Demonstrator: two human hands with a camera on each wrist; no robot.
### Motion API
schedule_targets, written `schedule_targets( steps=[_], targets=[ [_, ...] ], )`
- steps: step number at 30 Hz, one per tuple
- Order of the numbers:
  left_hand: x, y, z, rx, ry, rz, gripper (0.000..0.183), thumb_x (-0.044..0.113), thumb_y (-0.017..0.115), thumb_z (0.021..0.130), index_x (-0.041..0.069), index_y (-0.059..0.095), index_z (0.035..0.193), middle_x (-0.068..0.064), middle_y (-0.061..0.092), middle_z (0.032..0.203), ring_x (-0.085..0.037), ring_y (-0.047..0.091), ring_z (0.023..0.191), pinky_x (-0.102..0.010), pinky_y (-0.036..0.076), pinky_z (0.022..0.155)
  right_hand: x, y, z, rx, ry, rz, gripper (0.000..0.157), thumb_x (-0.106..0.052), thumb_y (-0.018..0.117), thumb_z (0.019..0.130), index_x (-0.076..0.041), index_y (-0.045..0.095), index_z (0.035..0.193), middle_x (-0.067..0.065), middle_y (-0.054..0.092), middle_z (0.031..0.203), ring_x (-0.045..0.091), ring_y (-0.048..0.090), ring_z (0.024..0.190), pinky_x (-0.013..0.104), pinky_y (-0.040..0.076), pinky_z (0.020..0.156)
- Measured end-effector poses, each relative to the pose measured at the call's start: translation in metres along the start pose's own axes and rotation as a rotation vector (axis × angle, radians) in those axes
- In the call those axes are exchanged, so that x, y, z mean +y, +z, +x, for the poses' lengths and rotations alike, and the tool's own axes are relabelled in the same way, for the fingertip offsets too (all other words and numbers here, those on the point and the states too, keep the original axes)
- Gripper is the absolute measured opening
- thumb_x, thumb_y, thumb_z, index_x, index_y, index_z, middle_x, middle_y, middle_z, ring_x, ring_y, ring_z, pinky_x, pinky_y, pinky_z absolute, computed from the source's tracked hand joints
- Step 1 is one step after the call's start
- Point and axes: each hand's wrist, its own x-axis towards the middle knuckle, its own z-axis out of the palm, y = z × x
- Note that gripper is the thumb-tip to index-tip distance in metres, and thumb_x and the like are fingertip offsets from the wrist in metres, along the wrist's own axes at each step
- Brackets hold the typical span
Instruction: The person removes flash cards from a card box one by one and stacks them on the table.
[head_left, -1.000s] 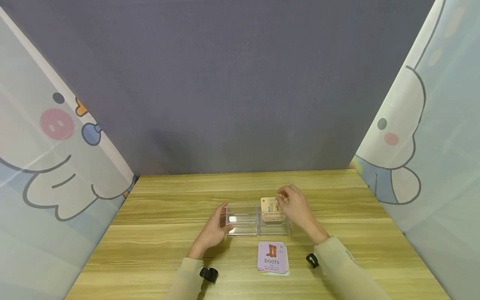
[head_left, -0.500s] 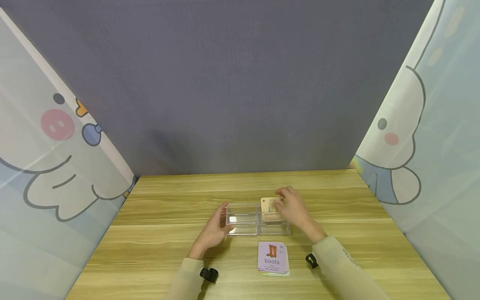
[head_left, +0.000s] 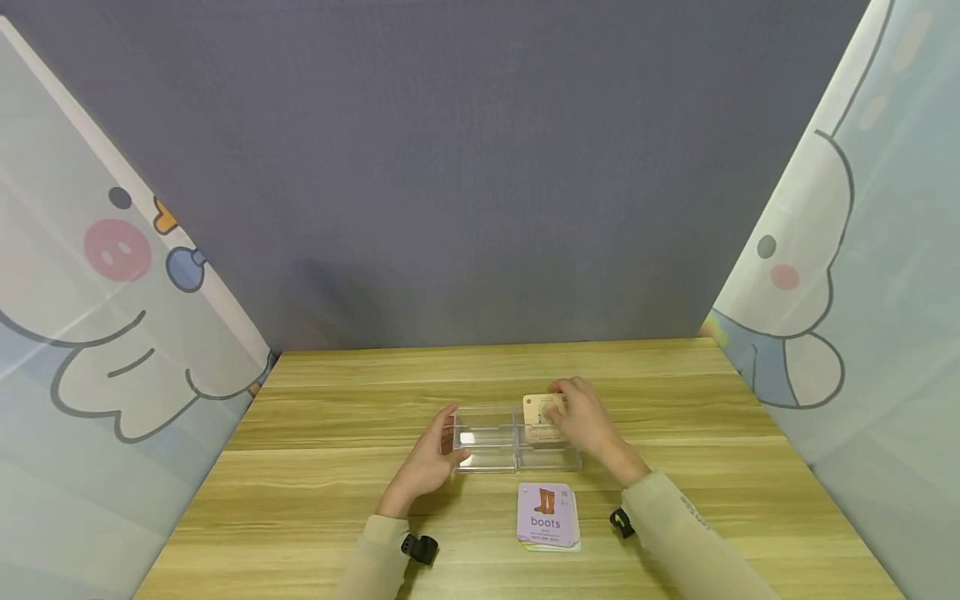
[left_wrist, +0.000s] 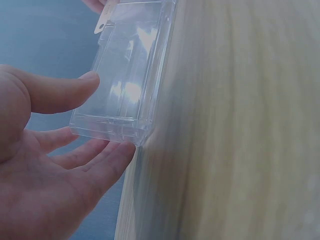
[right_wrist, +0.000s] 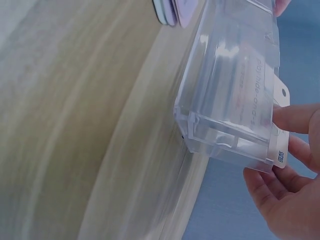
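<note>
A clear plastic card holder (head_left: 486,457) with several compartments stands on the table. My left hand (head_left: 424,463) holds its left end, fingers along the end wall and thumb over the front, as the left wrist view shows. In the back right compartment a cream card (head_left: 533,411) stands upright, its top edge above the holder. My right hand (head_left: 588,421) pinches this card, thumb on its front face and fingers behind. Through the clear wall in the right wrist view, lettering shows on the card (right_wrist: 281,147). The left compartments hold no cards.
A small stack of cards (head_left: 546,517), a purple one with boots on top, lies in front of the holder. The wooden table (head_left: 330,417) meets a grey back panel (head_left: 480,208). Cartoon-printed curtains (head_left: 795,250) flank both sides.
My right hand has come slightly left and down onto the cream card, its thumb now on the card's face. The left hand and the holder stay in place.
</note>
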Motion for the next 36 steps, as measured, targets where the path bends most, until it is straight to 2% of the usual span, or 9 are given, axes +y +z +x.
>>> schedule_targets(
  steps=[9, 18, 21, 23, 28, 31, 36],
  targets=[
    [-0.0005, 0.0, -0.0002, 0.004, -0.006, 0.006, 0.078, 0.007, 0.067, 0.098, 0.005, 0.021, 0.161, -0.027, 0.036, 0.153, -0.048, 0.039, 0.14, -0.061, 0.036, 0.114, 0.0011, 0.0034, -0.0004, 0.019, -0.011, 0.015, 0.037, -0.011, 0.078, 0.089, 0.0, 0.065, 0.122, 0.017, 0.062, 0.125, 0.038, 0.055, 0.12, 0.056, 0.05, 0.1],
    [-0.0003, 0.0006, 0.0002, 0.004, 0.001, 0.004, 0.077, 0.006, 0.067, 0.098, 0.005, 0.022, 0.161, -0.028, 0.036, 0.153, -0.049, 0.039, 0.139, -0.061, 0.036, 0.113, 0.001, 0.0032, 0.0, 0.03, -0.01, 0.026, 0.038, -0.011, 0.077, 0.09, -0.001, 0.064, 0.124, 0.015, 0.062, 0.122, 0.034, 0.058, 0.113, 0.052, 0.053, 0.095],
    [-0.0008, 0.0009, 0.0002, 0.004, 0.002, 0.009, 0.078, 0.006, 0.067, 0.098, 0.005, 0.022, 0.161, -0.027, 0.036, 0.153, -0.048, 0.039, 0.139, -0.061, 0.037, 0.113, 0.0008, 0.0025, 0.0003, 0.039, -0.02, 0.022, 0.037, -0.01, 0.076, 0.091, -0.001, 0.064, 0.124, 0.014, 0.063, 0.118, 0.028, 0.059, 0.104, 0.047, 0.055, 0.089],
    [-0.0011, 0.0011, 0.0003, 0.004, 0.005, 0.009, 0.077, 0.006, 0.067, 0.098, 0.005, 0.022, 0.161, -0.027, 0.036, 0.153, -0.048, 0.039, 0.139, -0.061, 0.037, 0.113, 0.0003, 0.0019, 0.0006, 0.045, -0.025, 0.025, 0.035, -0.009, 0.075, 0.091, 0.0, 0.065, 0.124, 0.012, 0.063, 0.115, 0.024, 0.058, 0.094, 0.042, 0.055, 0.081],
    [-0.001, 0.0014, 0.0005, 0.006, 0.007, 0.007, 0.077, 0.006, 0.066, 0.098, 0.005, 0.021, 0.161, -0.027, 0.036, 0.153, -0.048, 0.038, 0.14, -0.061, 0.037, 0.113, -0.0007, 0.0002, 0.0017, 0.062, -0.025, 0.042, 0.032, -0.006, 0.073, 0.092, -0.001, 0.065, 0.123, 0.009, 0.062, 0.106, 0.015, 0.05, 0.074, 0.029, 0.048, 0.06],
    [-0.0005, 0.0014, 0.0004, 0.006, 0.006, 0.004, 0.077, 0.005, 0.066, 0.098, 0.005, 0.021, 0.161, -0.028, 0.035, 0.153, -0.049, 0.038, 0.14, -0.061, 0.036, 0.113, -0.001, 0.0002, 0.0024, 0.071, -0.022, 0.042, 0.032, -0.006, 0.073, 0.092, -0.001, 0.065, 0.123, 0.007, 0.062, 0.104, 0.014, 0.049, 0.071, 0.027, 0.045, 0.057],
    [-0.0001, 0.0013, 0.0002, 0.004, 0.004, 0.005, 0.077, 0.005, 0.066, 0.098, 0.005, 0.021, 0.161, -0.028, 0.035, 0.153, -0.049, 0.037, 0.14, -0.061, 0.036, 0.113, -0.0021, 0.001, 0.003, 0.084, -0.015, 0.04, 0.033, -0.006, 0.074, 0.091, -0.001, 0.065, 0.123, 0.008, 0.063, 0.104, 0.015, 0.05, 0.073, 0.029, 0.046, 0.061]
  ],
)
